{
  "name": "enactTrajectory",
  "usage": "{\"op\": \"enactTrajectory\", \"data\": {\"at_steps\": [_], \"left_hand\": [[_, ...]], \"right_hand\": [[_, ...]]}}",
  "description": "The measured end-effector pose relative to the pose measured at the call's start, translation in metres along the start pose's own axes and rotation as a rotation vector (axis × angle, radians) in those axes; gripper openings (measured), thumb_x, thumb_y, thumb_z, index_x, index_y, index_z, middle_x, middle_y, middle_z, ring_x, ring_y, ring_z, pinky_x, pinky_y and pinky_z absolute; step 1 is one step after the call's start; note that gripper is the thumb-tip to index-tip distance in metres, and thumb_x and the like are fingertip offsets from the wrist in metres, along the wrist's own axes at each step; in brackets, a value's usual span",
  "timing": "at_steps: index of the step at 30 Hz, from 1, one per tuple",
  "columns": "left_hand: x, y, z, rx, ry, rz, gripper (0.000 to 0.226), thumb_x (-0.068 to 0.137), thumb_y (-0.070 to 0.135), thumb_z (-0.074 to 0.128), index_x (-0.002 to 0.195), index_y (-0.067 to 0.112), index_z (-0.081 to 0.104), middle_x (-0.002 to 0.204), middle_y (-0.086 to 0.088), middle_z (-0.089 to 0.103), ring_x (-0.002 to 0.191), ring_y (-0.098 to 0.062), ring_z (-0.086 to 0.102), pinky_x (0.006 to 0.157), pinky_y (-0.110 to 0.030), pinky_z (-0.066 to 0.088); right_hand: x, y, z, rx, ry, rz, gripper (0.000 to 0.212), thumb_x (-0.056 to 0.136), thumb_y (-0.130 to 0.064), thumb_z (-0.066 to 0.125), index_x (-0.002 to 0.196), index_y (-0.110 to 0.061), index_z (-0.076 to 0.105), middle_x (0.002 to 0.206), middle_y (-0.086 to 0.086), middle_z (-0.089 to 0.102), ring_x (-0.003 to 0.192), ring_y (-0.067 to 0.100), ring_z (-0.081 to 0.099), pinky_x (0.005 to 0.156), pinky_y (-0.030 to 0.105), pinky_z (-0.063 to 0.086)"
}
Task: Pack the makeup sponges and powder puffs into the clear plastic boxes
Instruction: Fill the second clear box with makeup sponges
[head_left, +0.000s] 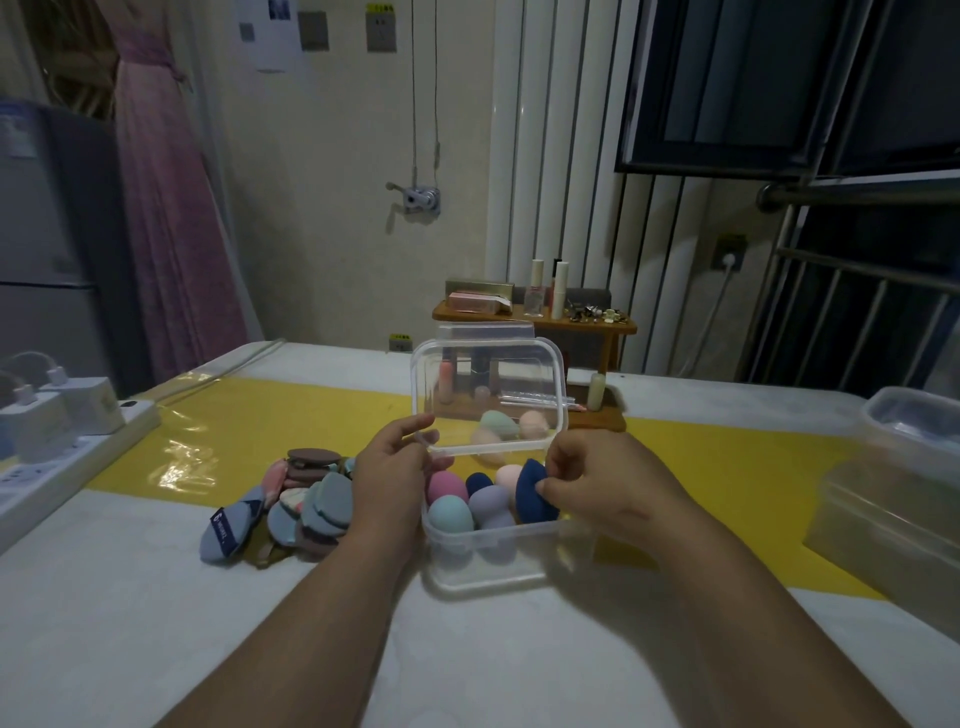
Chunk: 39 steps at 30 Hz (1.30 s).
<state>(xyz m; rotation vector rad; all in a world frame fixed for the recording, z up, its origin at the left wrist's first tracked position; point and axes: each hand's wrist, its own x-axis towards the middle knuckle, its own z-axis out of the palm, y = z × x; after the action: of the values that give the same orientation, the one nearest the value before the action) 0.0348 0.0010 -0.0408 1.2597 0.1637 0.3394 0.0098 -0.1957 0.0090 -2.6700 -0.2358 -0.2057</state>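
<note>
Now the navy sponge (527, 491) sits between fingers (563, 460) of the right hand (605, 483).

No legible text; navy puff label (220, 524) too blurred.

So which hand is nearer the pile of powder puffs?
Left. The left hand, gripping the lid, sits right beside the pile of powder puffs; the right hand is across the clear box, pinching a navy puff.

Two hands (390, 475) (597, 486), one open box (483, 569), one lid (488, 379)
</note>
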Motion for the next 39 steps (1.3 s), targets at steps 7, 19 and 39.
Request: {"op": "enactTrajectory", "data": {"at_steps": [7,19,39], "left_hand": [[0.0,-0.001,0.0,0.005,0.004,0.003,0.042,0.087,-0.011,0.044,0.098,0.019,0.07,0.103,-0.011,0.067,0.076,-0.026,0.068,0.078,-0.041,0.053],[0.0,0.0,0.001,0.0,0.006,0.002,0.043,0.088,-0.012,0.041,0.097,0.018,0.07,0.102,-0.011,0.066,0.076,-0.027,0.068,0.075,-0.039,0.053],[-0.001,0.001,0.001,0.009,0.006,-0.005,0.043,0.088,-0.012,0.043,0.097,0.019,0.07,0.104,-0.01,0.066,0.08,-0.028,0.068,0.082,-0.044,0.054]], "right_hand": [[0.0,-0.006,0.001,-0.078,-0.093,0.028,0.012,0.08,-0.041,0.074,0.077,-0.031,0.07,0.084,-0.009,0.067,0.081,0.011,0.061,0.071,0.031,0.053],[-0.003,-0.006,-0.001,0.05,-0.083,0.093,0.011,0.079,-0.023,0.077,0.07,-0.027,0.072,0.084,-0.011,0.068,0.081,0.009,0.061,0.077,0.033,0.058],[-0.004,0.004,-0.001,0.268,0.073,-0.019,0.013,0.084,-0.013,0.062,0.079,-0.024,0.068,0.085,-0.007,0.065,0.075,0.008,0.054,0.059,0.02,0.038]]}}
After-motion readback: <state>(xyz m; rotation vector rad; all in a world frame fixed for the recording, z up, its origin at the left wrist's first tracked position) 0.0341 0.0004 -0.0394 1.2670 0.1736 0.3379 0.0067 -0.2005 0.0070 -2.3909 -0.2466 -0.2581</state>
